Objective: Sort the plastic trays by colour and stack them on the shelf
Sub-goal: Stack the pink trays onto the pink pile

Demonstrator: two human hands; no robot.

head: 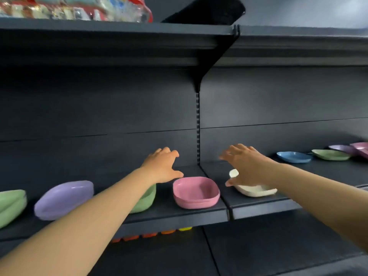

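Forearms, two, bare. Left hand (162,166) at 12 o'clock of the pink tray stack (196,192), fingers spread, holding nothing. Right hand (246,166) over the cream tray (256,191), loosely open; grip unclear. Remaining trays lie along the shelf (179,216) from 9 to 3 o'clock. Advice: seat each tray squarely on its colour. Writing: none legible.

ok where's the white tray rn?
Head view: white tray sits right of centre on the shelf, just right of the pink tray, partly under the right hand.
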